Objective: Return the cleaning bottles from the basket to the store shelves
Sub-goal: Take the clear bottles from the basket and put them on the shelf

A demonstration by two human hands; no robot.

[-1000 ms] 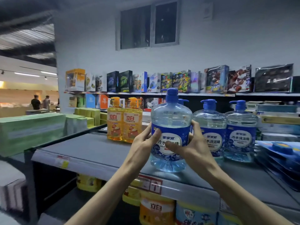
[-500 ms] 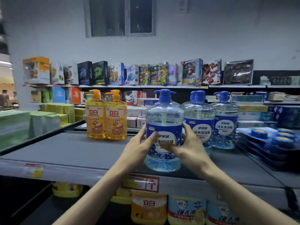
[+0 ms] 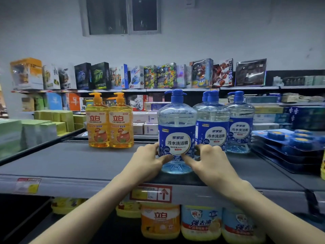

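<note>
Shelf (image 3: pixel 70 161) surface lies free on the left of the blue bottle (image 3: pixel 176 120), up to two orange bottles (image 3: pixel 98 124) that touch each other. The blue bottle stands upright near the front edge, pale liquid inside. Both hands, left hand (image 3: pixel 147 161) and right hand (image 3: pixel 209 161), grip its lower part from two sides. Three other blue bottles (image 3: pixel 212 120) stand close on the right behind it

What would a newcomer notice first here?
First, the big clear bottle with a blue pump cap, upright near the front of the grey shelf, held low by the left hand and right hand. Then two orange bottles to its left, and colourful toy boxes on the shelf above.
</note>
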